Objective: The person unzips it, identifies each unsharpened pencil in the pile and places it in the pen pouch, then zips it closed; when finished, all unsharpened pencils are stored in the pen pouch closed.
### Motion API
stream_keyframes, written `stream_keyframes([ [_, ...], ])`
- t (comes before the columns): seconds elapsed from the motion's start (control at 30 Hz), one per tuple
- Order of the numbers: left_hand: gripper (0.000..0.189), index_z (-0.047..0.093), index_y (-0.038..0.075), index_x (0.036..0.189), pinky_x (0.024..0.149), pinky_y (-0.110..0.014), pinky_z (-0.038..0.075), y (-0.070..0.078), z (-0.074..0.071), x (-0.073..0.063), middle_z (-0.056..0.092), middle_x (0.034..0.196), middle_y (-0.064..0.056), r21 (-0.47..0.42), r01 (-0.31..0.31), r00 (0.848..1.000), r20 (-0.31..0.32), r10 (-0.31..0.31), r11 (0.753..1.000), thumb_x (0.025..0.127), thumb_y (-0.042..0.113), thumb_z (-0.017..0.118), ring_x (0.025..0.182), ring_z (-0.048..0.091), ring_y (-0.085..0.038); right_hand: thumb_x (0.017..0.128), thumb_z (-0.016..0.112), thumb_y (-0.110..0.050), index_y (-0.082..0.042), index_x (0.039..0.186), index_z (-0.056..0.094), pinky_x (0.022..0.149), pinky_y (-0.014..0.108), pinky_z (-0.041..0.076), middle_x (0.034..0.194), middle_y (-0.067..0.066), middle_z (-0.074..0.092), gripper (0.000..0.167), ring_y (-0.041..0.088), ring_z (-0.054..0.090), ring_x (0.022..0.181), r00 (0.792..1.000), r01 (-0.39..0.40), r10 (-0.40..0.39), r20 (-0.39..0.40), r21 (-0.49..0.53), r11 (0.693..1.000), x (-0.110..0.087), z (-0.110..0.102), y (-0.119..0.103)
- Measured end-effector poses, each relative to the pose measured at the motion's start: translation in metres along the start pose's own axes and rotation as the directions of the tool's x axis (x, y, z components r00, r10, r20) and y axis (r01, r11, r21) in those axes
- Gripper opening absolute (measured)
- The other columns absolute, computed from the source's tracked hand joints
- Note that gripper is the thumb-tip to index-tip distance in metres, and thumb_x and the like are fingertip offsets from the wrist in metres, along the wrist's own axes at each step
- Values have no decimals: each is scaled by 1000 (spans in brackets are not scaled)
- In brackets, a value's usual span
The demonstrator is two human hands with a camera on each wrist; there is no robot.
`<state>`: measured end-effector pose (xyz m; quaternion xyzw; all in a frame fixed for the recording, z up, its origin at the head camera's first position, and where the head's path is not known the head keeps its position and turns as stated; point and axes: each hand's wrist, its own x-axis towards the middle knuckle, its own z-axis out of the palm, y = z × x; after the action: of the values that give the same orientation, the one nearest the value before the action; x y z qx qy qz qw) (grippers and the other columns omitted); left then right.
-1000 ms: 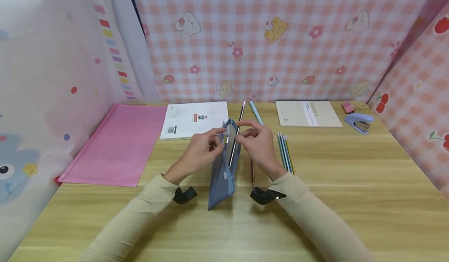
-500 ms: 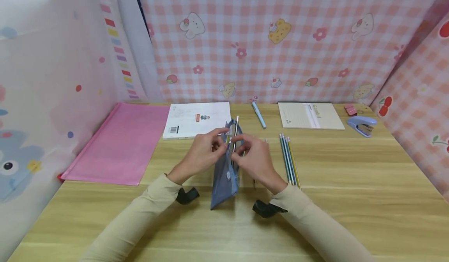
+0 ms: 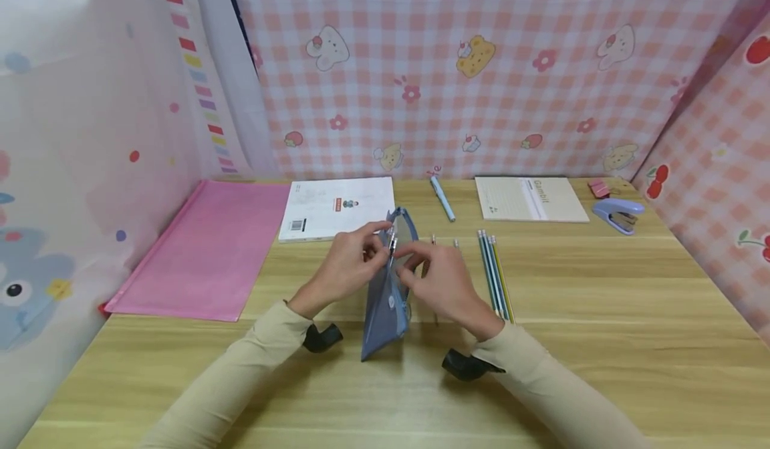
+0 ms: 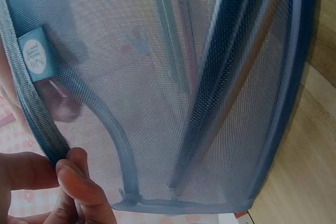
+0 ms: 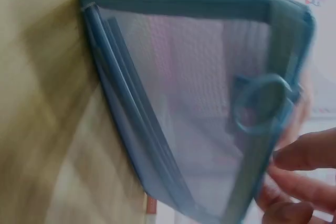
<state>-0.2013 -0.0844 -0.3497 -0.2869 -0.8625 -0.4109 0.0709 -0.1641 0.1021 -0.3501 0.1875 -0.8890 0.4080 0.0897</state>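
Observation:
A blue mesh zip pouch stands on edge at the middle of the table, its zipped mouth parted. My left hand pinches the rim of that mouth between thumb and finger, as the left wrist view also shows. Several pencils lean inside, seen through the mesh. In the head view, pencil ends show at the mouth beside my left fingertips. My right hand is at the opposite side of the mouth, index finger and thumb apart, fingertips right at the rim. A ring pull hangs from the pouch's end.
Several pencils lie right of my right hand, with others partly hidden behind it. Farther back are a white book, a light blue pen, a notepad, a pink clip and a stapler. A pink folder lies left.
The black pencil that my right hand held has gone down into the pouch. My right fingers have moved down and come apart from it; my left hand keeps its pinch on the rim.

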Motion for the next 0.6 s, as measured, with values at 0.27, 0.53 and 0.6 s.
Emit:
stream_keyframes([
  [0.27, 43, 59, -6, 133, 61, -17, 47, -1, 1, 0, 69, 72, -5, -11, -9, 1000, -21, 9, 1000, 91, 3, 59, 62, 55, -4, 86, 70, -5, -8, 99, 77, 46, 21, 37, 78, 9, 76, 14, 3, 46, 47, 985, 44, -50, -164, -40, 998, -4, -39, 22],
  [0.53, 43, 58, -7, 133, 62, -16, 48, 0, 1, -1, 69, 72, -5, -7, -11, 1000, -16, 10, 1000, 91, 2, 59, 63, 55, -4, 90, 70, -7, -6, 100, 75, 53, 21, 40, 84, 11, 75, 12, 9, 50, 57, 992, -54, 36, -124, -147, 988, -18, -71, 66],
  [0.6, 43, 58, -7, 134, 62, -17, 48, 1, 1, -1, 69, 73, -5, -8, -6, 1000, -7, 6, 1000, 92, 2, 59, 63, 55, -5, 90, 70, -8, -5, 101, 74, 54, 22, 40, 85, 11, 75, 12, 11, 50, 59, 992, -86, 69, -103, -173, 981, -22, -75, 76],
])
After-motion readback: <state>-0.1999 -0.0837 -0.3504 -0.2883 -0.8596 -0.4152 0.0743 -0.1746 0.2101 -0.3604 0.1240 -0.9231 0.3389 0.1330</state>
